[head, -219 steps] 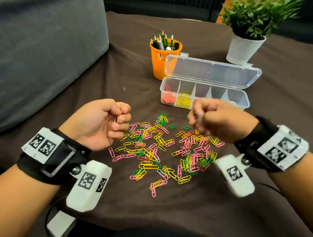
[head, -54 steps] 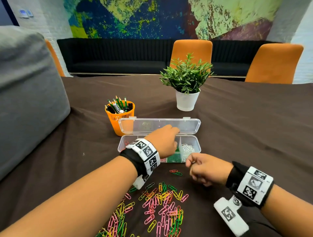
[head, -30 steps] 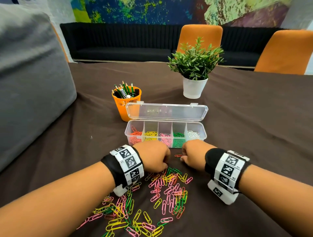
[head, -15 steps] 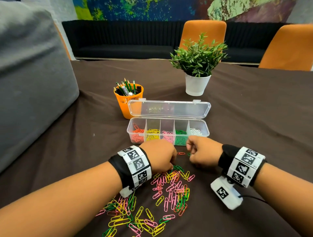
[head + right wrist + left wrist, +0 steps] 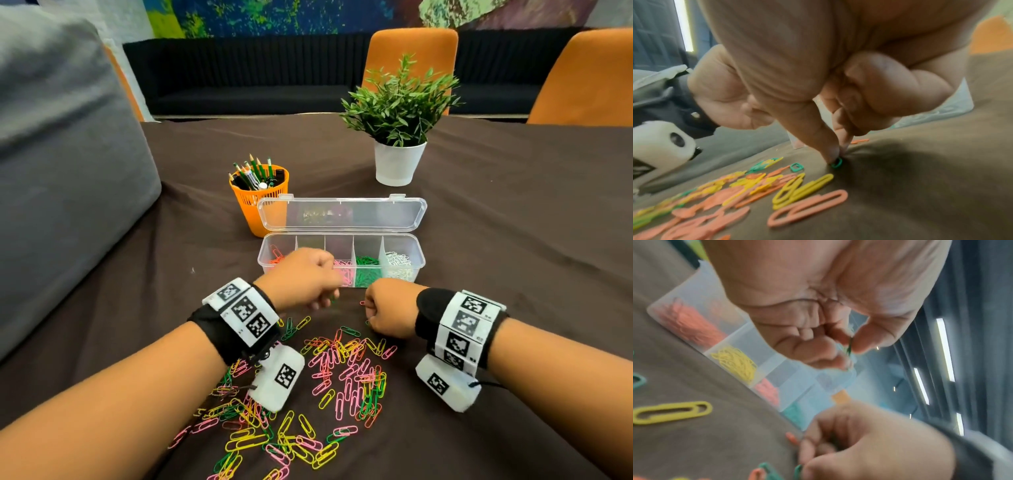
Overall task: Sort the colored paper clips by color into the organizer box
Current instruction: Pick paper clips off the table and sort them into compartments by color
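On the bench (image 5: 513, 212) the box (image 5: 420, 260) is seen with its lid open and five compartments partly filled: orange clips at the far left, then yellow (hidden by the hand in the head view, shown in the left wrist view), pink, green and white at the right. So a share of the sorting is judged done.

A large loose pile (image 5: 329, 383) of pink, yellow, green and orange clips is left on the cloth in front of the box, spread from the left forearm to just beside the right wrist; most of the work is judged still ahead.

The left hand (image 5: 301, 281) is held just in front of the box, its fingers (image 5: 865, 340) closed in a pinch on what appears to be a green clip (image 5: 850, 345), though the view is blurred.

The right hand (image 5: 390, 308) is lowered at the pile's far edge, its fingers (image 5: 828, 146) pressed together on a green clip (image 5: 837, 163) that lies on the cloth. Both clips are judged bound for the green compartment.
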